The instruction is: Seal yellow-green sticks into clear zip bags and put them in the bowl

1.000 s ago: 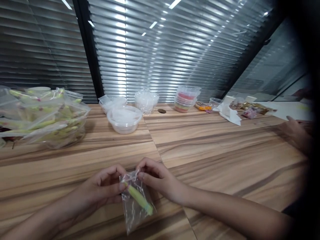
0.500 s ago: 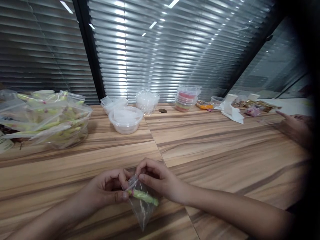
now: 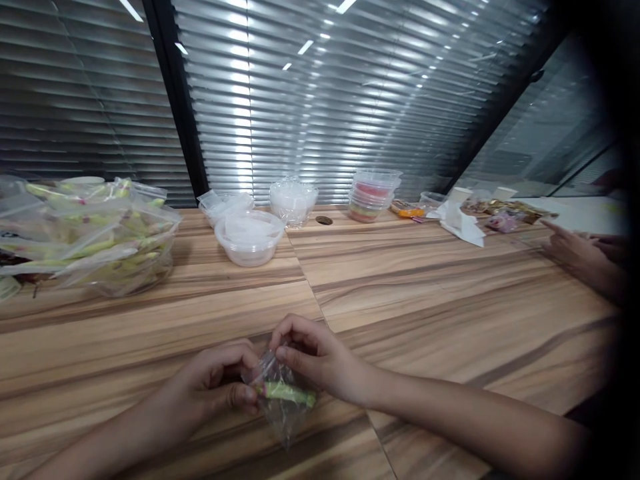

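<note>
The left hand (image 3: 227,377), at the bottom centre of the frame, pinches one side of a small clear bag (image 3: 287,427) between thumb and fingers. The right hand (image 3: 315,357) grips the bag's upper edge with thumb and bent forefinger, so both hands are closed on it. Inside the bag a slim yellow-green stick (image 3: 286,392) lies nearly level, with a pinkish band at the end beside the left thumb; what it is made of cannot be told.

Below them spreads a wood-grain surface (image 3: 425,293). Near the centre of the frame stand clear plastic bowls (image 3: 249,247), with a wrapped stack of bowls (image 3: 294,203) behind and to the right of them. A round hole (image 3: 324,221) sits just beside that stack. At the left edge, a large heap of clear bags (image 3: 100,233) shows similar yellow-green pieces through the plastic.

Right of centre, farther back, are stacked tubs (image 3: 373,197) with red and green showing, an orange packet (image 3: 407,210), crumpled white paper (image 3: 467,230) and a purple packet (image 3: 503,222). At the right edge another person's hand (image 3: 575,252) points inward. Slatted blinds (image 3: 325,100) fill the top.
</note>
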A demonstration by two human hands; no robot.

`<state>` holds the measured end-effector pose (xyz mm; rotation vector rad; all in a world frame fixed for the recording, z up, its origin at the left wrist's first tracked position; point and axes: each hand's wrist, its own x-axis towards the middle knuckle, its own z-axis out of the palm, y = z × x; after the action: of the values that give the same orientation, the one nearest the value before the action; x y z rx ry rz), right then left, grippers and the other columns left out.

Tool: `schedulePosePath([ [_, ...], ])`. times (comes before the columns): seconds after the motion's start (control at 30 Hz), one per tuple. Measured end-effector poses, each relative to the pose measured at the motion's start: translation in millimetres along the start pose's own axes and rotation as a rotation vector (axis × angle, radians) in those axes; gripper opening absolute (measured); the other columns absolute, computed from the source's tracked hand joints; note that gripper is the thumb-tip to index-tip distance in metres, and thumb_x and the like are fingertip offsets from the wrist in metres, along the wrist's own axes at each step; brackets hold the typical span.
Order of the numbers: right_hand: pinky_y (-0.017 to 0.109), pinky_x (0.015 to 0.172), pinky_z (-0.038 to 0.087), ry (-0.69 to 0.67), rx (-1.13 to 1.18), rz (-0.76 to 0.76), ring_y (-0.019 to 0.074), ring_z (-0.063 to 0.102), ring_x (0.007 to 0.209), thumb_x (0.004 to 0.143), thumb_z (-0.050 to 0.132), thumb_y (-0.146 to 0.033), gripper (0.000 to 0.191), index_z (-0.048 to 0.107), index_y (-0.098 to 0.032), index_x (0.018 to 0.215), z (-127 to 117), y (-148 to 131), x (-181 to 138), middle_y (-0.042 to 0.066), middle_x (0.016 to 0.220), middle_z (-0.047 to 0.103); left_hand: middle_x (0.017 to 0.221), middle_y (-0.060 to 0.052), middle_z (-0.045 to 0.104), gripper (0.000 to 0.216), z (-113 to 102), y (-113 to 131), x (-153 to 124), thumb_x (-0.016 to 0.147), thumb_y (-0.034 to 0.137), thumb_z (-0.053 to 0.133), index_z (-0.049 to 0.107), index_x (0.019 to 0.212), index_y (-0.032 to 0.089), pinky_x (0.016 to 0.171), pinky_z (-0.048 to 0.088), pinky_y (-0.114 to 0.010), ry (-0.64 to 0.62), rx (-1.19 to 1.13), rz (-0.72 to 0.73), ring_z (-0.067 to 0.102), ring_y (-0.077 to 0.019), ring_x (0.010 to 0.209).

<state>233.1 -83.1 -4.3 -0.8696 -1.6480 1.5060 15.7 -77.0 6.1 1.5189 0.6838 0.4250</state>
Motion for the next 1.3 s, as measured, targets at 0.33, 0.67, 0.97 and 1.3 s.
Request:
schedulePosePath([
  [0.33, 0.024, 0.064, 0.039, 0.008, -0.037, -0.050, 0.0102, 0.048, 0.072, 0.084, 0.057, -0.030, 0.014, 0.057, -0.016, 0.086, -1.2, 1.5, 0.1, 0.000, 0.078, 0.053, 0.088, -0.004, 0.058, 0.016, 1.6, 7.1, -0.2, 0.088, 0.029, 0.049, 0.061, 0.083, 0.019, 0.077, 0.041, -0.026, -0.024, 0.185, 0.065, 0.054, -0.0166, 0.085],
  [0.67, 0.024, 0.060, 0.037, 0.044, 0.042, 0.003, 0.0099, 0.046, 0.066, 0.081, 0.060, -0.035, 0.020, 0.056, -0.016, 0.084, -1.0, -3.8, 2.7, -0.001, 0.073, 0.051, 0.084, -0.003, 0.059, 0.016, 7.1, 5.7, -1.8, 0.087, 0.032, 0.051, 0.059, 0.087, 0.019, 0.072, 0.044, -0.025, 0.025, 0.073, -0.023, 0.055, -0.0148, 0.077],
  [0.97, 0.023, 0.064, 0.038, 0.091, 0.141, 0.016, 0.0095, 0.049, 0.068, 0.081, 0.062, -0.031, 0.017, 0.056, -0.016, 0.085, -2.0, -6.5, 4.7, -0.001, 0.076, 0.053, 0.088, -0.001, 0.056, 0.018, 8.4, 4.6, 3.2, 0.081, 0.024, 0.062, 0.052, 0.096, 0.019, 0.073, 0.042, -0.027, 0.034, -0.229, -0.046, 0.053, -0.0137, 0.082],
  [1.3, 0.024, 0.066, 0.041, 0.104, 0.114, 0.008, 0.0101, 0.051, 0.072, 0.081, 0.062, -0.026, 0.011, 0.058, -0.017, 0.085, -1.2, -7.2, 3.1, 0.000, 0.079, 0.055, 0.089, -0.001, 0.055, 0.017, 6.0, 3.1, 1.4, 0.080, 0.020, 0.062, 0.050, 0.092, 0.019, 0.074, 0.041, -0.028, 0.031, -0.249, -0.007, 0.052, -0.0139, 0.085],
])
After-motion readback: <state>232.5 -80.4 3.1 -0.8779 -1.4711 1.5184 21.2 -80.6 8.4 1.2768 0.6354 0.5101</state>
